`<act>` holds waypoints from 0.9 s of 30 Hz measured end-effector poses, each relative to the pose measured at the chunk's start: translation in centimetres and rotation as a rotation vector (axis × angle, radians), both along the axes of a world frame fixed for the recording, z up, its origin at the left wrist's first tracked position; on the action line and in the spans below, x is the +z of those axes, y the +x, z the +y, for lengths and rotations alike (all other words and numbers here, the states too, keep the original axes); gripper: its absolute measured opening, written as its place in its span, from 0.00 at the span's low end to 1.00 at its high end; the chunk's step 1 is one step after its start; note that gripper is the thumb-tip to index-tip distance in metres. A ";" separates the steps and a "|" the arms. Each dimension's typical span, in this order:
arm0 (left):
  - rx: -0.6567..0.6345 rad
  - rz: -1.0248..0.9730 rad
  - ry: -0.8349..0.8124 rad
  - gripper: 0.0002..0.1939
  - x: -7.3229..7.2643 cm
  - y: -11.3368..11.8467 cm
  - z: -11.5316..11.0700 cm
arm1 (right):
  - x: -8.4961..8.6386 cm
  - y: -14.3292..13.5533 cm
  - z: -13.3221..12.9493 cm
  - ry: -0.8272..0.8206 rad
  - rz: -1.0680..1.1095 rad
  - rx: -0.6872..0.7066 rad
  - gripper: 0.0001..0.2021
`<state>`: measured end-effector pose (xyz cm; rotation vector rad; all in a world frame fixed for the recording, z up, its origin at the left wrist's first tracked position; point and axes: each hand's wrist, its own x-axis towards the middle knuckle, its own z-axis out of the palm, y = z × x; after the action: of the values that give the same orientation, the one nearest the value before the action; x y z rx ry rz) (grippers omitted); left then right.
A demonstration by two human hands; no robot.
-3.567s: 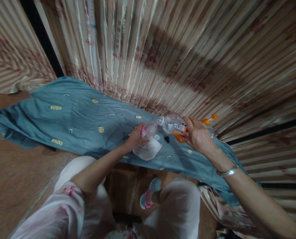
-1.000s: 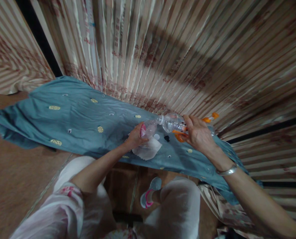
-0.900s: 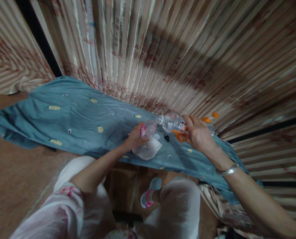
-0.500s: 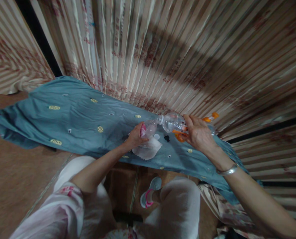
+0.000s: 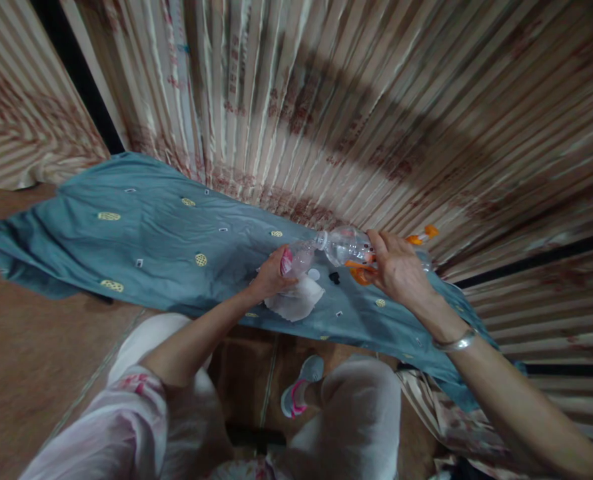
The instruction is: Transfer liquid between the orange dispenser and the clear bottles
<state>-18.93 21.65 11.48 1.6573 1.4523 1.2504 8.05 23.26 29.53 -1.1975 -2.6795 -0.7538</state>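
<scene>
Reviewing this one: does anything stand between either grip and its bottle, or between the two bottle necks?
Nothing visible between the left grip and left bottle, or between the necks. At the right grip, an orange piece shows beside the right bottle; whether it sits between them, I can't tell.

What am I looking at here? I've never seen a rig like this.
No machine: a person works bare-handed, and every picture comes from one head-worn camera looking forward and down. The left hand holds a clear bottle; the right hand holds a second bottle, their necks appearing to meet. Orange parts show by the right hand; what they belong to is unclear. On the blue cloth lie a white sheet, a white disc and a small black thing.
</scene>
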 end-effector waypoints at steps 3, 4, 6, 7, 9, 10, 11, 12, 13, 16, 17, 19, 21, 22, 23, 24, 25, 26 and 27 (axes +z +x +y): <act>-0.003 0.011 -0.012 0.47 0.1 0.0 -0.1 | 0.0 0.1 0.0 0.004 0.001 0.004 0.34; -0.004 0.011 -0.014 0.47 0.2 0.0 -0.1 | 0.0 0.1 0.0 0.007 0.001 0.005 0.34; -0.004 0.005 -0.010 0.47 0.2 0.0 -0.1 | 0.0 0.0 -0.1 0.012 -0.003 0.005 0.34; -0.003 0.000 -0.006 0.47 0.2 0.1 0.0 | 0.0 0.0 -0.1 0.015 -0.005 0.003 0.34; 0.005 -0.013 -0.002 0.47 0.1 0.1 0.0 | 0.0 0.0 -0.1 0.018 -0.003 -0.001 0.33; 0.009 -0.019 -0.001 0.47 0.1 0.1 0.0 | 0.0 0.0 -0.1 0.018 0.000 -0.002 0.33; 0.012 -0.022 -0.002 0.47 0.1 0.1 0.1 | 0.0 0.0 -0.1 0.017 0.002 -0.003 0.33; 0.013 -0.023 -0.004 0.47 0.1 0.1 0.1 | 0.0 -0.1 -0.1 0.015 0.002 -0.004 0.33; 0.014 -0.021 -0.007 0.47 0.1 0.1 0.1 | 0.1 -0.1 -0.1 0.012 0.000 -0.005 0.33; 0.014 -0.014 -0.016 0.48 0.1 0.1 0.1 | 0.1 -0.2 -0.2 0.007 -0.010 -0.014 0.33; 0.013 -0.014 -0.019 0.47 0.1 0.1 0.1 | 0.1 -0.2 -0.2 0.004 -0.012 -0.017 0.33; 0.011 -0.014 -0.022 0.47 0.1 0.1 0.1 | 0.1 -0.2 -0.2 0.001 -0.013 -0.018 0.33; 0.011 -0.013 -0.021 0.48 0.0 0.1 0.1 | 0.2 -0.2 -0.2 0.004 -0.012 -0.017 0.33; 0.010 -0.013 -0.018 0.48 0.0 0.1 0.1 | 0.2 -0.2 -0.3 0.007 -0.011 -0.015 0.33; 0.009 -0.012 -0.013 0.48 0.0 0.1 0.1 | 0.2 -0.2 -0.3 0.010 -0.010 -0.014 0.33; 0.010 -0.011 -0.009 0.48 -0.1 0.1 0.1 | 0.2 -0.2 -0.3 0.010 -0.008 -0.013 0.32; 0.009 -0.011 -0.006 0.48 -0.1 0.1 0.1 | 0.2 -0.2 -0.3 0.008 -0.006 -0.012 0.32; 0.007 -0.013 -0.006 0.48 -0.2 0.0 0.1 | 0.2 -0.2 -0.3 0.005 -0.004 -0.012 0.32; 0.005 -0.017 -0.007 0.48 -0.2 0.0 0.1 | 0.2 -0.2 -0.3 0.001 -0.002 -0.014 0.32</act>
<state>-18.89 21.79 11.29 1.6355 1.4502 1.2580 7.81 22.99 29.70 -1.2174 -2.6745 -0.7589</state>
